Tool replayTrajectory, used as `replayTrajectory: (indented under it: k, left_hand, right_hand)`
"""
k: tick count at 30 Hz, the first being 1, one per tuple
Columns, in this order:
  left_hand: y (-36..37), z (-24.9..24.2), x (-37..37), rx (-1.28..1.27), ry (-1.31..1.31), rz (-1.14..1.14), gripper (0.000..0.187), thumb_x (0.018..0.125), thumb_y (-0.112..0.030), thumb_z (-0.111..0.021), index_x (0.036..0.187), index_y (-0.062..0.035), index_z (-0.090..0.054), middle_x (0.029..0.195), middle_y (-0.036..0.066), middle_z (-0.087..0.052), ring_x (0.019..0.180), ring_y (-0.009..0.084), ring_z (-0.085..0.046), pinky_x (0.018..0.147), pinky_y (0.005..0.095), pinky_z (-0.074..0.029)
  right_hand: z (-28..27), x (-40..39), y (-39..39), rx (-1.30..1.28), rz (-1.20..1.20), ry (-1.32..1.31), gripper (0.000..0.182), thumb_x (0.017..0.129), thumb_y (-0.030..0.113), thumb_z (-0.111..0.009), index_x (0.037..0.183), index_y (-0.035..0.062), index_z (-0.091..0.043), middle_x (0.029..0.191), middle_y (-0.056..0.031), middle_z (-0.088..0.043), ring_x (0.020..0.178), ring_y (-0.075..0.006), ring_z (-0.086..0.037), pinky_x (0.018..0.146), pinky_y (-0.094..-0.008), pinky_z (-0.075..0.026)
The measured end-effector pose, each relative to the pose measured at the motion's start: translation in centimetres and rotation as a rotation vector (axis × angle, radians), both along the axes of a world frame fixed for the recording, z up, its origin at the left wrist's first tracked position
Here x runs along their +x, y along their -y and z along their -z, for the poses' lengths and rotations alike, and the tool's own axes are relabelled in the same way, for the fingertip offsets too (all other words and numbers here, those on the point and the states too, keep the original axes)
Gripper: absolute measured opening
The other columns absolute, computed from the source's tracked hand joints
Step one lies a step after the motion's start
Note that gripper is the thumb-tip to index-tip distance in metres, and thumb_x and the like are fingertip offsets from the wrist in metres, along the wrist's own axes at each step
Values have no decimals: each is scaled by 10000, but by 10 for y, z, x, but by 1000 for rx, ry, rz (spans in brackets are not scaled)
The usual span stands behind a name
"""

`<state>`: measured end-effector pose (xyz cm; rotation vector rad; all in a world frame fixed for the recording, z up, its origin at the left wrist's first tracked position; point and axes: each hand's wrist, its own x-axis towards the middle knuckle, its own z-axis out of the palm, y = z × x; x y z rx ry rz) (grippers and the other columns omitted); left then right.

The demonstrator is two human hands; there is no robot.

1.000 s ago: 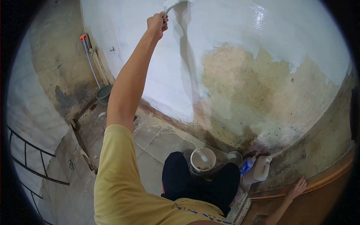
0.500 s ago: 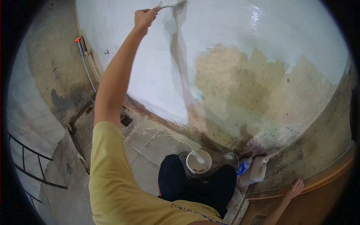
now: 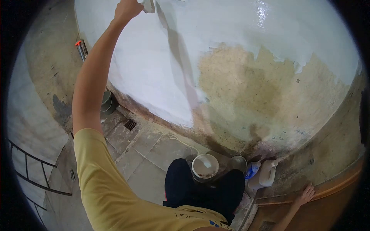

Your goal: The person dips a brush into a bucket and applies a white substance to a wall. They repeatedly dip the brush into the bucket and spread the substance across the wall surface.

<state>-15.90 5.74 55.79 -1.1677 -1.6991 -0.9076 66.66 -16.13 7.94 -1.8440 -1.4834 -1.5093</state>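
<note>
My left hand [image 3: 128, 9] is raised at the top of the view, closed around a paintbrush [image 3: 149, 6]. The brush's pale head is at the wall [image 3: 150, 73], where a coat of white paint covers the upper and left parts. A bare tan patch [image 3: 239, 81] shows lower down towards the right. My right hand [image 3: 307, 193] lies at the lower right on a brown wooden edge [image 3: 327, 192], fingers stretched out and holding nothing. Between my knees on the floor stands a white bucket [image 3: 205, 166] with pale liquid inside.
Beside the bucket are a grey round container [image 3: 238, 163], a blue bottle [image 3: 252, 169] and a whitish jug [image 3: 267, 174]. At left are a dark green bucket [image 3: 108, 103], an orange-topped tool [image 3: 79, 44], a floor drain [image 3: 130, 124] and a dark metal frame [image 3: 38, 173].
My left hand has moved left and upward across the wall with the paintbrush. The dark green bucket shows more fully now. My right hand stays on the wooden edge.
</note>
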Motion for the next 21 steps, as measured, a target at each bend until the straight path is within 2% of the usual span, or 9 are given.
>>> replayTrajectory:
  k: [4,6,9,15,19,21]
  left_hand:
    - [-5,-1,32,20,-51,-2,263,739,-189,-648,832,57,-647,856,289,-645,825,420,-652,710,472,-542]
    - [-6,-4,41,-56,-77,-33,199,729,-139,-625,807,42,-656,830,274,-651,819,418,-652,709,475,-538]
    - [-12,-5,50,-28,-173,-47,168,717,-111,-615,781,39,-654,823,268,-652,806,417,-652,698,474,-538]
    - [-9,-2,81,-88,-173,-27,170,741,-141,-626,750,27,-649,771,249,-654,726,414,-651,639,467,-533]
    - [-15,9,79,-116,-329,-108,198,791,-171,-574,805,16,-638,815,241,-660,792,425,-650,679,496,-524]
    - [-15,23,75,-95,-313,-88,156,772,-115,-553,808,17,-627,812,240,-655,778,440,-646,653,509,-527]
  right_hand:
    - [-4,-8,0,-2,-2,-53,285,849,82,-644,1124,21,-603,982,-115,-589,863,-274,-565,764,-401,-461]
    - [0,-4,-4,46,9,-12,293,833,62,-663,1118,25,-607,948,-102,-584,834,-263,-562,746,-395,-459]
    - [-3,-6,-2,52,-24,7,286,833,59,-664,1112,27,-609,922,-95,-580,811,-253,-564,725,-385,-458]
    - [-11,-20,3,54,-61,-49,283,833,44,-662,1111,21,-613,907,-96,-588,811,-253,-569,728,-377,-454]
    - [0,-10,-1,111,-76,-10,273,846,59,-653,1114,19,-614,912,-96,-594,822,-255,-574,725,-375,-448]
    - [-5,-13,2,63,-75,-20,255,859,79,-645,1106,20,-618,923,-92,-598,817,-245,-579,694,-364,-446]
